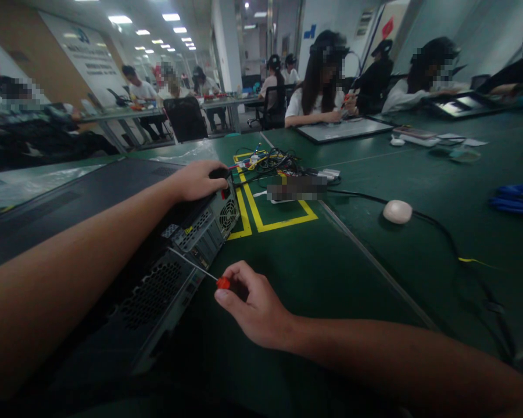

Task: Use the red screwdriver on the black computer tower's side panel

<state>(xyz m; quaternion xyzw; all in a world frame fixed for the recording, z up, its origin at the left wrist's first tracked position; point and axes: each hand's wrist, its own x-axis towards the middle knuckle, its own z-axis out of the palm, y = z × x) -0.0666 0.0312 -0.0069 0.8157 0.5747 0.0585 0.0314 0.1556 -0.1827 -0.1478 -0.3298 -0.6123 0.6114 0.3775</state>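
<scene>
Computer case and screwdriver, seen from my remote seat through the head camera. The screwdriver (pixel 222 283) has a red handle and a thin metal shaft; it slants up to the left, its tip at the near edge of the rear panel of the computer case (pixel 157 296). I cannot tell whether the tip sits in a screw. The dark case lies on the green table (pixel 331 273), its rear panel, with fan grille and slots, facing right. My right hand (pixel 259 305) is closed on the red handle, between thumb and fingers. My left hand (pixel 200 180) rests on the case's top near the far rear corner, fingers bent at the edge; I cannot tell whether it grips. Beyond that corner, I note a cable tangle (pixel 283 159) over a yellow tape outline (pixel 283 223). Farther right, a pale rounded object (pixel 397 212) lies at a black cable (pixel 361 195), and a blue bundle (pixel 516 200) lies near the table's right side. Clear plastic (pixel 192 154) lies behind the case. Across the table, a person in white (pixel 318 104) sits behind a flat panel (pixel 344 129); other people sit farther back, around a black chair (pixel 185 119).
</scene>
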